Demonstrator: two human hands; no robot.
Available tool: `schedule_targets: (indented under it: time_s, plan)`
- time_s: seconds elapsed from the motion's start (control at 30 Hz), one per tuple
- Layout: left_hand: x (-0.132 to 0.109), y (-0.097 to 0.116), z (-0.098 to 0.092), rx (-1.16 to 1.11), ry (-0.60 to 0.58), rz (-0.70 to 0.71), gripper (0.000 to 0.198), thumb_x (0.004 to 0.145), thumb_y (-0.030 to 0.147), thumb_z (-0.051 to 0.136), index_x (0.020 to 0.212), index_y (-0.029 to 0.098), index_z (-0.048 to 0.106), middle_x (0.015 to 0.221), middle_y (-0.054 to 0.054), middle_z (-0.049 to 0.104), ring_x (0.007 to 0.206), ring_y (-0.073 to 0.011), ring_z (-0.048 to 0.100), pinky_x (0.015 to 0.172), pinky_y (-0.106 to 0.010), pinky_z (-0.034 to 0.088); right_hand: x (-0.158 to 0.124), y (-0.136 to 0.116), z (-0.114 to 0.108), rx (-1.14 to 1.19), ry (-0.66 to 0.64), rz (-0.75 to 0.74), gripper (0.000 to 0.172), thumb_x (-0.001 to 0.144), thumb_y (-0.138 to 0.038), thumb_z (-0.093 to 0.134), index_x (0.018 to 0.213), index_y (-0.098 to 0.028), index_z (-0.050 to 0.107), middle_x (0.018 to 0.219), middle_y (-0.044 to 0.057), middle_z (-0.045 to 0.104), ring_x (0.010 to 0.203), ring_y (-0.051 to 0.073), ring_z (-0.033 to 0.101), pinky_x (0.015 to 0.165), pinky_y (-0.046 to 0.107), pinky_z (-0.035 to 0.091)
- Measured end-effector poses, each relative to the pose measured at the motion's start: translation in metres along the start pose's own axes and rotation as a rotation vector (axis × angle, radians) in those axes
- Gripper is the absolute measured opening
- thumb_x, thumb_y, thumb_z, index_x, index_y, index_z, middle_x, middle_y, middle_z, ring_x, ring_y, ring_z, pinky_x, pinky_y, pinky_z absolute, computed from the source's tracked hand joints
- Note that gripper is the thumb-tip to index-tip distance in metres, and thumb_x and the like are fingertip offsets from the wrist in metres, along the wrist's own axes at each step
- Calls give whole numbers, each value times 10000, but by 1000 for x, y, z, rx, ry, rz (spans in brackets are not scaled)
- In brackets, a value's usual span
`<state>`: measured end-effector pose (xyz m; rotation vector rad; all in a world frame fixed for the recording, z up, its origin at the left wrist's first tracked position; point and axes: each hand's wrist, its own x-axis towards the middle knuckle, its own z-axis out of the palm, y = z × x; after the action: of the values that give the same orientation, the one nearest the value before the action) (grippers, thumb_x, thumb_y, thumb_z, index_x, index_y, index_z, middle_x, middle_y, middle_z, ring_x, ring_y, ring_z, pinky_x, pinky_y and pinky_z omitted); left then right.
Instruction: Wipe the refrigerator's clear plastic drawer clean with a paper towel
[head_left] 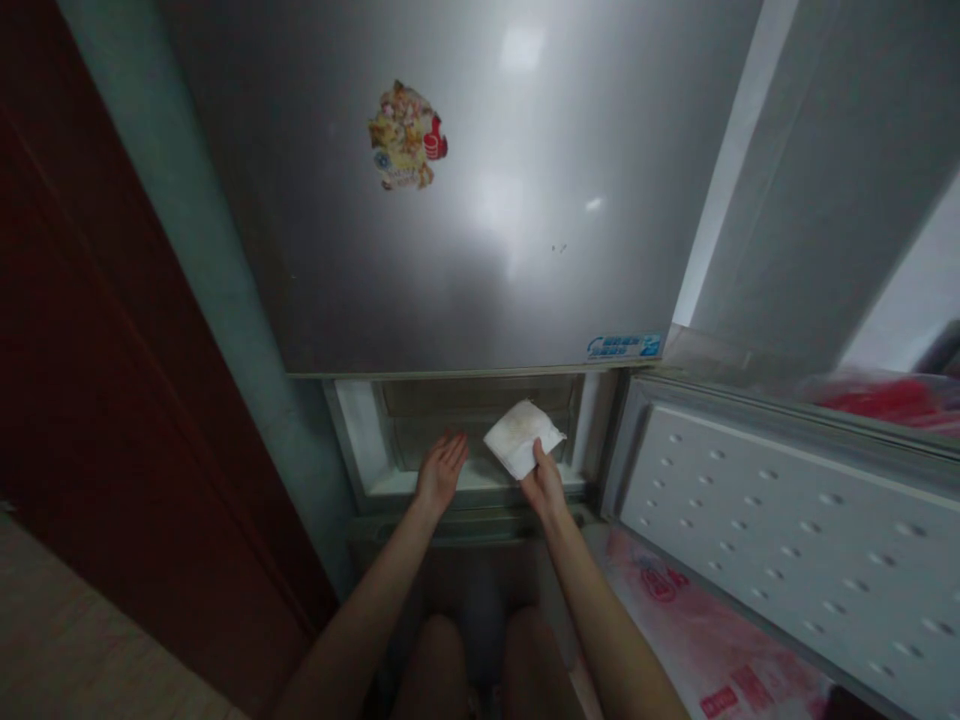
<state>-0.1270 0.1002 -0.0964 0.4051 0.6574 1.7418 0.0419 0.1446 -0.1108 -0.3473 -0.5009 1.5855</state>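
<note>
In my right hand (pixel 543 487) is a folded white cloth or paper towel (pixel 523 435) with a faint yellowish stain; the thumb lies on top of it. My left hand (pixel 441 470) is empty, its fingers stretched out, a little to the left of the white piece. Both hands are in front of an open lower compartment (pixel 350 425) of a fridge. Inside it, a drawer front (pixel 435 410) shows behind the hands. The compartment's door (pixel 750 520), with a dimpled white inner side, stands swung out to the right.
Above the compartment is the shut upper fridge door (pixel 480 280), bearing a colourful sticker (pixel 405 140). A dark red wooden door or panel (pixel 112 350) borders the left. Red-printed plastic bags (pixel 690 620) lie under the open door, and something red in plastic (pixel 885 400) sits behind it.
</note>
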Motion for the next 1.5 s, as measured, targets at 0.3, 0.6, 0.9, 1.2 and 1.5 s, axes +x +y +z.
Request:
schedule_targets:
  time_s: [0.3, 0.6, 0.9, 1.2, 1.5]
  plan:
    - [0, -2, -2, 9, -10, 24, 286, 818, 49, 432, 1058, 150, 552, 1110, -141, 681, 1085, -182, 638, 1035, -323, 433, -1, 5, -2, 12, 21, -22, 232, 812, -255, 637, 1029, -177, 615, 1005, 33, 718, 966, 145, 667, 910, 293, 521]
    - [2, -9, -6, 56, -6, 100, 234, 832, 90, 485, 1044, 146, 567, 1106, -147, 691, 1077, -197, 643, 1065, -351, 400, -1, 8, -6, -4, 54, -40, 224, 789, -254, 666, 995, -173, 634, 989, 36, 724, 909, 151, 685, 852, 270, 552]
    - [5, -6, -6, 118, 7, 106, 152, 894, 207, 493, 994, 134, 581, 1039, -152, 712, 1027, -206, 668, 1044, -367, 424, -1, 9, -8, 2, 63, -33, 226, 779, -244, 667, 993, -180, 635, 976, 20, 726, 907, 139, 683, 843, 258, 551]
    - [-13, -3, -14, 171, 52, 164, 139, 881, 293, 557, 879, 160, 596, 926, -111, 738, 953, -211, 695, 1035, -401, 413, -31, 13, -10, -3, 108, -23, 264, 772, -252, 688, 1016, -163, 642, 998, 43, 719, 926, 167, 680, 912, 310, 530]
    - [-44, 1, -20, 222, 41, 183, 159, 871, 279, 564, 828, 136, 618, 894, -134, 744, 914, -250, 705, 1002, -451, 438, -65, 6, -6, 16, 104, -32, 322, 750, -258, 717, 1051, -180, 635, 1023, 33, 715, 902, 150, 685, 839, 262, 558]
